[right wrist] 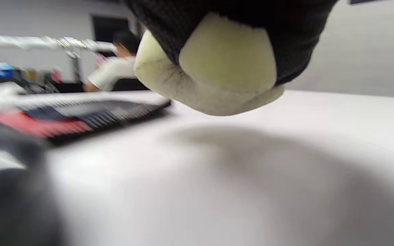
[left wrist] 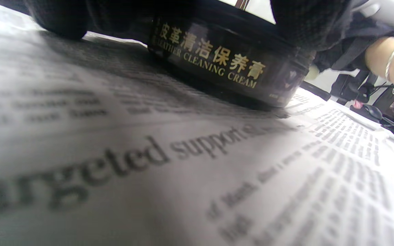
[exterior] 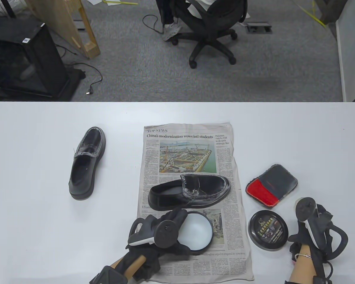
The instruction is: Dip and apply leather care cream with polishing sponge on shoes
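Note:
A black loafer (exterior: 189, 192) lies on its side on the newspaper (exterior: 192, 148). Just in front of it stands the open cream tin (exterior: 198, 231), pale cream showing inside. My left hand (exterior: 173, 220) grips the tin's left rim; in the left wrist view gloved fingers (left wrist: 306, 24) flank its lettered wall (left wrist: 217, 58). The tin's lid (exterior: 267, 230) lies on the table right of the paper. My right hand (exterior: 309, 236) hovers beside the lid. Its fingers (right wrist: 217, 13) pinch a pale yellow sponge (right wrist: 214, 68) just above the tabletop; the sponge is hidden in the table view.
The second black loafer (exterior: 87, 162) stands on the table at the left. A red and dark polishing cloth (exterior: 272, 185) lies beyond the lid, also blurred as the cloth (right wrist: 63, 116) in the right wrist view. An office chair (exterior: 210, 29) stands past the table's far edge.

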Available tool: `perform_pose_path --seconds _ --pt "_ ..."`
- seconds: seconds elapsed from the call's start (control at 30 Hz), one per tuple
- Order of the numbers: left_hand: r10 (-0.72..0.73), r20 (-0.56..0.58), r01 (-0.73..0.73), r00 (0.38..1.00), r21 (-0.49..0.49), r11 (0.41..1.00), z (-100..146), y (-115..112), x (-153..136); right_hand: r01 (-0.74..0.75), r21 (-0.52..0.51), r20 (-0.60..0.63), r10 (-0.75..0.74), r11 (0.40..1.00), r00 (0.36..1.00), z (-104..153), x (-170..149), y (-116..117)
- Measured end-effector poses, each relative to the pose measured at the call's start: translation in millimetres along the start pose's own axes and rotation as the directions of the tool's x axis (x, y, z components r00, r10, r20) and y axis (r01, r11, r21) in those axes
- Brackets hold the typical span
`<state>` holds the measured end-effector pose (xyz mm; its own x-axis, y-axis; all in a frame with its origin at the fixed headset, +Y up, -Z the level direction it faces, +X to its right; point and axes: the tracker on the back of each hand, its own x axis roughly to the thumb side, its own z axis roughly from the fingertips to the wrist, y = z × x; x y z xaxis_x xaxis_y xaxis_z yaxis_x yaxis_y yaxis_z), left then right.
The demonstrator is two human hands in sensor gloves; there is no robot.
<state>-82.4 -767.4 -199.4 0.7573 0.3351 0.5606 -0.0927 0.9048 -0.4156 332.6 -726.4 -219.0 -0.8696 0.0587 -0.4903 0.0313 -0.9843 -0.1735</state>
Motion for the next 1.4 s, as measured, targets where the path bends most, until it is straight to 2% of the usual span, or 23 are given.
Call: perform_pose_path --seconds 0.03,0.1,0.13,0.17,0.23,0.3,0.4,0.47,0.5,0.53,0.57,0.6,0.67,0.77,0.93,1.1,1.2,1.27,1.37,1.4 --pt "0.000 0.000 0.000 1.000 0.000 1.000 0 0 0 0.058 -0.009 0.076 -0.058 0.998 0.995 4 8 -8" --pt "0.003 0.000 -0.003 1.000 -0.001 1.000 0 0 0 0.169 -0.005 0.276 -0.162 0.986 0.948 20 33 -27" --pt "0.005 -0.001 -0.005 1.000 -0.001 1.000 0 0 0 0.214 0.043 0.407 -0.213 0.976 0.888 31 48 -35" --pt "0.007 -0.002 -0.007 1.000 0.000 1.000 0 0 0 0.275 0.120 0.536 -0.295 0.954 0.791 46 68 -40" --pt "0.011 -0.005 -0.011 1.000 0.002 1.000 0 0 -1 0.299 0.259 0.666 -0.394 0.918 0.633 72 99 -44" --pt "0.025 -0.015 -0.025 1.000 0.015 1.000 0 0 -2 0.210 0.291 0.780 -0.359 0.933 0.512 104 138 -44" --pt "0.033 -0.019 -0.033 0.999 0.020 0.999 0 0 -2 0.068 0.228 0.875 -0.236 0.971 0.422 137 178 -31" --pt "0.040 -0.023 -0.040 0.999 0.023 0.999 0 0 -3 -0.065 0.173 0.917 -0.136 0.983 0.375 155 202 -11" --pt "0.041 -0.024 -0.041 0.999 0.023 0.999 -1 0 -3 -0.114 0.127 0.926 -0.077 0.985 0.368 160 208 -3" --pt "0.041 -0.029 -0.040 0.999 0.026 0.999 -1 0 -3 -0.147 0.033 0.936 0.021 0.989 0.351 167 213 2" --pt "0.038 -0.038 -0.036 0.999 0.033 0.999 -1 1 -3 -0.128 -0.037 0.935 0.079 0.991 0.345 170 214 1" --pt "0.039 -0.035 -0.038 0.999 0.032 0.999 -2 1 -3 -0.184 -0.043 0.944 0.100 0.982 0.313 173 218 3" --pt "0.025 -0.039 -0.024 0.999 0.027 0.999 -3 2 -2 -0.190 -0.015 0.946 0.075 0.982 0.315 173 221 5" --pt "-0.019 -0.048 0.020 0.999 0.028 0.999 -3 4 0 -0.177 0.115 0.945 -0.053 0.977 0.321 169 220 0" --pt "-0.005 -0.050 0.007 0.999 0.026 1.000 -4 3 0 -0.257 0.083 0.963 -0.010 0.963 0.271 177 223 -7" --pt "0.002 -0.054 -0.001 0.999 0.024 1.000 -5 4 -2 -0.170 0.220 0.928 -0.153 0.961 0.339 167 216 2" --pt "0.001 -0.042 -0.001 0.999 0.016 1.000 -3 8 -1 -0.166 0.183 0.938 -0.121 0.969 0.324 164 212 -6" --pt "-0.059 -0.035 0.060 0.998 0.048 0.997 3 18 1 -0.131 0.186 0.933 -0.133 0.974 0.336 156 207 -17" --pt "-0.107 -0.068 0.119 0.992 0.218 0.969 19 48 2 0.036 0.164 0.880 -0.163 0.986 0.446 129 190 -42" --pt "-0.101 -0.087 0.122 0.991 0.293 0.948 24 59 1 0.105 0.112 0.843 -0.150 0.988 0.517 115 182 -48"
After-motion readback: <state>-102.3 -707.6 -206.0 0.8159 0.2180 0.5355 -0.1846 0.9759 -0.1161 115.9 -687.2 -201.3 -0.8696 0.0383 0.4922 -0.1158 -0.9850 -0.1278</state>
